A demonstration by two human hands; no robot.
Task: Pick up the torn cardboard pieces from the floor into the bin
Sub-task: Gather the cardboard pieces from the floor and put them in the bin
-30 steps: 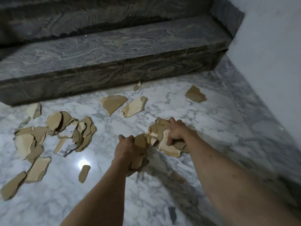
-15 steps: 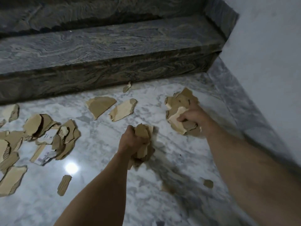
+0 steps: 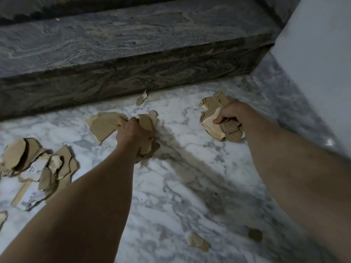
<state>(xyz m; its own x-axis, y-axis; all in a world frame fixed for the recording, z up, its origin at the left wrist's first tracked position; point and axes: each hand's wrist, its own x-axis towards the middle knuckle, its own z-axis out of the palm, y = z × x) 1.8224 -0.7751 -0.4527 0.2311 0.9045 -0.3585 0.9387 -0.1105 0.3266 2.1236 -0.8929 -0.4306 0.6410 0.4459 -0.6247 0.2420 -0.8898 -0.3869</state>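
Observation:
Torn brown cardboard pieces lie scattered over the white marble floor [image 3: 190,196]. My left hand [image 3: 133,133] grips a bunch of cardboard pieces [image 3: 147,126] and reaches onto a large flat piece [image 3: 102,126] on the floor. My right hand [image 3: 231,114] grips a thick stack of cardboard pieces [image 3: 210,118] low over the floor near the wall. A heap of cardboard with printed white paper [image 3: 38,168] lies at the left. A small scrap [image 3: 141,97] leans at the foot of the step. Two small scraps [image 3: 198,242] lie near my right forearm. No bin is in view.
A dark veined stone step [image 3: 133,44] runs across the back, with another above it. A pale wall [image 3: 319,73] closes the right side, with a grey marble skirting [image 3: 284,103] at its base.
My left hand moved forward with its bunch to the flat pieces near the step. My right hand carried its stack further right and forward. The view shifted right, so the left heap sits nearer the edge.

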